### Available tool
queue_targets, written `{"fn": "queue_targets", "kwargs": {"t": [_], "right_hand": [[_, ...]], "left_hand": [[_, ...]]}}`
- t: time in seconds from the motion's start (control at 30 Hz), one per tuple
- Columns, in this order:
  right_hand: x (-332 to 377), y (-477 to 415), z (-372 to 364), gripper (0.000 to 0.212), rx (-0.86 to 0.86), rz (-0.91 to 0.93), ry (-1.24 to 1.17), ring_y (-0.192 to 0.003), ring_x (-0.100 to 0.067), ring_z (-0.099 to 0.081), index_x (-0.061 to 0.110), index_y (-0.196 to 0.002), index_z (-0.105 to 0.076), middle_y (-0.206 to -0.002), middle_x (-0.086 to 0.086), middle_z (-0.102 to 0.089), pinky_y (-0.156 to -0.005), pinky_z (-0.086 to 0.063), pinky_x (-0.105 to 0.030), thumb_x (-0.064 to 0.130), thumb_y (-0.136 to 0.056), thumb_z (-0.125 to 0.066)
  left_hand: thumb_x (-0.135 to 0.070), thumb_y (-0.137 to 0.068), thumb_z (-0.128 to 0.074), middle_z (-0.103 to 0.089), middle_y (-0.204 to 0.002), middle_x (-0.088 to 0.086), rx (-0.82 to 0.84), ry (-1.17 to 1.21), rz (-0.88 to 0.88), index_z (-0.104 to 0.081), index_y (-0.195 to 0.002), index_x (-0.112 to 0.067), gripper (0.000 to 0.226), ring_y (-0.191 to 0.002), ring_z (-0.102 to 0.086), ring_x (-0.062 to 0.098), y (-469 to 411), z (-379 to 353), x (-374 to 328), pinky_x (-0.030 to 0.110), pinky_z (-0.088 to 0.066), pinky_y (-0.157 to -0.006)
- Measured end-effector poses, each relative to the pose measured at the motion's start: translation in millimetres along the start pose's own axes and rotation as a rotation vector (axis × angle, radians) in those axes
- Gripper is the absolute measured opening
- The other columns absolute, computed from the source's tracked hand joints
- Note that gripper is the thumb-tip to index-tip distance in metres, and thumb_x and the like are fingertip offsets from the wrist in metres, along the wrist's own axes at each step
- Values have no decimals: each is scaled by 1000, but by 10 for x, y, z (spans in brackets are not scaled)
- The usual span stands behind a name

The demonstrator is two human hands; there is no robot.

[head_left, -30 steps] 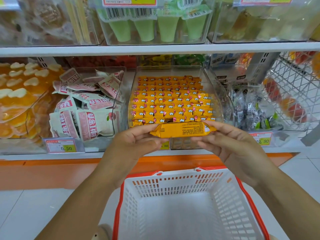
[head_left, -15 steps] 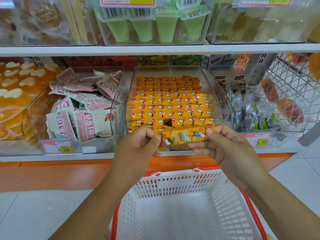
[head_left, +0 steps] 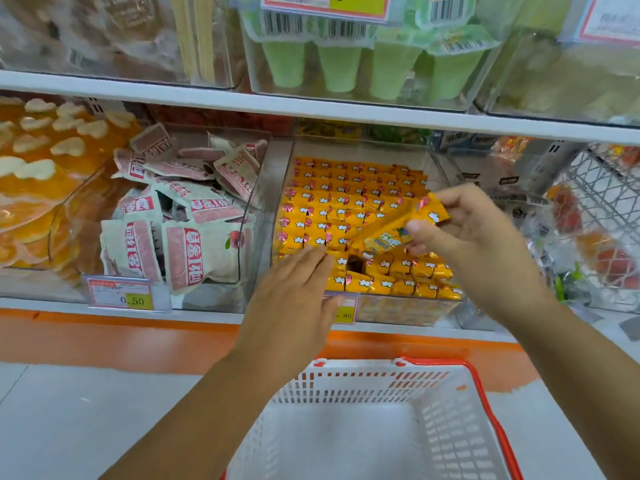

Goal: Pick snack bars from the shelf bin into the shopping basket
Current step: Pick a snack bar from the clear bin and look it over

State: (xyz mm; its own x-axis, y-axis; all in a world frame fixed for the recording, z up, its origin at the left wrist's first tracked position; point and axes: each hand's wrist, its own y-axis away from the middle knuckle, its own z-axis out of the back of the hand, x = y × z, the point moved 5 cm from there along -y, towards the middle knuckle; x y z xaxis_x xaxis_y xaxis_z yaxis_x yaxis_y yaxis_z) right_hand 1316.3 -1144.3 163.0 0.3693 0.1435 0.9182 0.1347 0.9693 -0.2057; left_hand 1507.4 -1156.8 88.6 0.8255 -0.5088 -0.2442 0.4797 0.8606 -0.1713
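A clear shelf bin [head_left: 360,150] holds several rows of yellow snack bars [head_left: 349,206], with one dark gap near its front. My right hand [head_left: 474,233] pinches one yellow snack bar [head_left: 391,233] above the bin, tilted with its lower end toward the gap. My left hand [head_left: 298,282] has let go of the bar; its straight fingers reach to the bin's front left, the tips at the bars there. A white shopping basket [head_left: 363,389] with a red rim stands below on the floor, and nothing shows inside it.
Left of the bin sits a clear bin of pink and white snack packs [head_left: 180,216], and further left orange jelly cups [head_left: 38,174]. A wire basket [head_left: 602,216] hangs at the right. Green cups [head_left: 367,64] fill the upper shelf. An orange ledge [head_left: 138,341] runs under the shelf.
Both hands held the bar level in front of the bin. Now only my right hand holds it, raised and tilted over the bin, while my left hand has opened beside it.
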Motion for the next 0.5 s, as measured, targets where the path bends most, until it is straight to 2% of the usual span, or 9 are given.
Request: {"fn": "queue_targets", "kwargs": {"t": [0.07, 0.13, 0.2, 0.23, 0.33, 0.4, 0.5], "right_hand": [[-4, -108, -57, 15, 105, 11, 192, -80, -12, -71, 24, -95, -56, -89, 5, -72, -76, -60, -35, 19, -88, -69], [-7, -181, -95, 19, 183, 42, 404, -82, -19, -68, 26, -97, -54, -88, 0, -68, -80, -57, -44, 28, -87, -70], [26, -241, -138, 21, 226, 84, 557, -78, -21, -62, 28, -100, -52, -86, -5, -63, -77, -56, -42, 33, -88, -69], [52, -272, -167, 21, 242, 109, 602, -74, -17, -59, 30, -99, -52, -82, -1, -61, -73, -54, -36, 34, -88, -69], [98, -369, -289, 19, 276, 197, 682, -71, -1, -52, 31, -97, -54, -81, 15, -55, -64, -42, -22, 35, -88, -70], [14, -393, -413, 17, 336, 230, 737, -75, 3, -50, 28, -98, -59, -87, 18, -53, -65, -38, -17, 33, -88, -71], [-264, -357, -561, 17, 438, 190, 772, -85, -6, -49, 20, -104, -67, -100, 8, -53, -80, -44, -26, 31, -90, -68]], "left_hand": [[-54, -101, -20, -16, -164, -8, 10, 2, 3, -19, -156, -26, 62, -151, -10, 9, 17, -33, 49, 21, 12, -112], [-54, -97, -21, -33, -158, -4, 49, -24, 0, -35, -151, -22, 65, -147, -27, 13, 39, -54, 72, 29, -1, -115], [-52, -96, -24, -44, -152, -1, 84, -65, 5, -45, -146, -20, 63, -141, -39, 15, 57, -54, 75, 36, -11, -114], [-52, -96, -26, -43, -152, -2, 100, -57, 6, -45, -146, -20, 62, -141, -39, 15, 65, -41, 65, 36, -10, -114], [-53, -96, -24, -28, -159, -8, 71, -6, 12, -32, -152, -24, 64, -147, -21, 8, 94, -21, 78, 26, 7, -112], [-52, -96, -23, -31, -159, -7, 58, -8, 10, -33, -152, -24, 64, -144, -15, 3, 116, 16, 75, 27, 6, -111], [-51, -99, -25, -11, -164, -11, 23, 45, -23, -16, -156, -28, 62, -138, 9, -4, 134, 31, 86, 17, 19, -103]]}}
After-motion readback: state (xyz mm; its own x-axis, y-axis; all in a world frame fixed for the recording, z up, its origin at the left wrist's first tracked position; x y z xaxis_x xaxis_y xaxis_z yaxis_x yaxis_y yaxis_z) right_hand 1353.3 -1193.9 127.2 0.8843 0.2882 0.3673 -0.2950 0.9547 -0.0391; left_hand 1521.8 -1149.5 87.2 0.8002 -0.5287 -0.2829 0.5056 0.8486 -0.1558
